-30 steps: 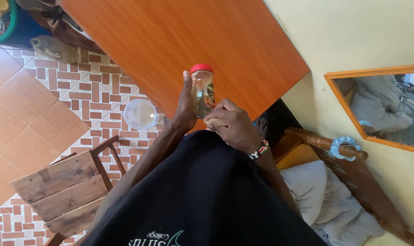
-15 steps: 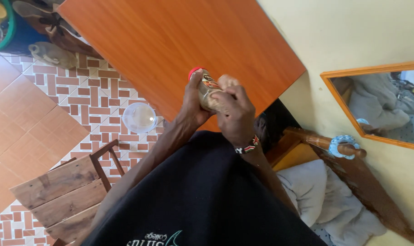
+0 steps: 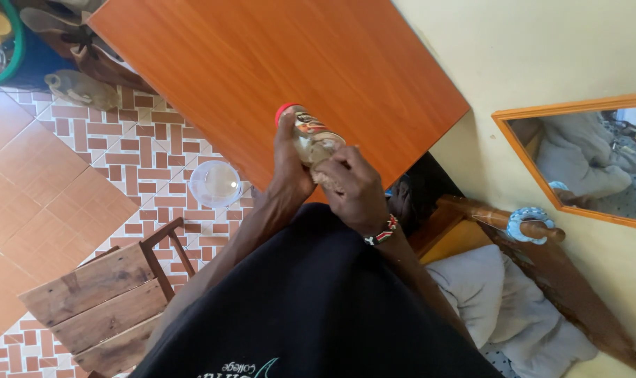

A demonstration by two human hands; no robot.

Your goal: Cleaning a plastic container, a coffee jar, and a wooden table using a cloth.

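Left hand [image 3: 288,171] gripped the clear jar [image 3: 311,140], tilted above the orange worktop [image 3: 276,56]. Right hand [image 3: 353,185] pressed a tan cloth [image 3: 319,168] against it; the red lid [image 3: 284,110] was not yet off.

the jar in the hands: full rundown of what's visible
The jar is small, clear, plastic or glass, with a red screw lid, closed, and a dark label band. It is tilted, lid up and to the left, held above the orange table. The left hand grips its side; the right hand presses a pale cloth against its lower body.

Both forearms reach toward 12 o'clock; the left hand [image 3: 288,175] and right hand [image 3: 351,187] are curled closed, thumbs nearly touching.
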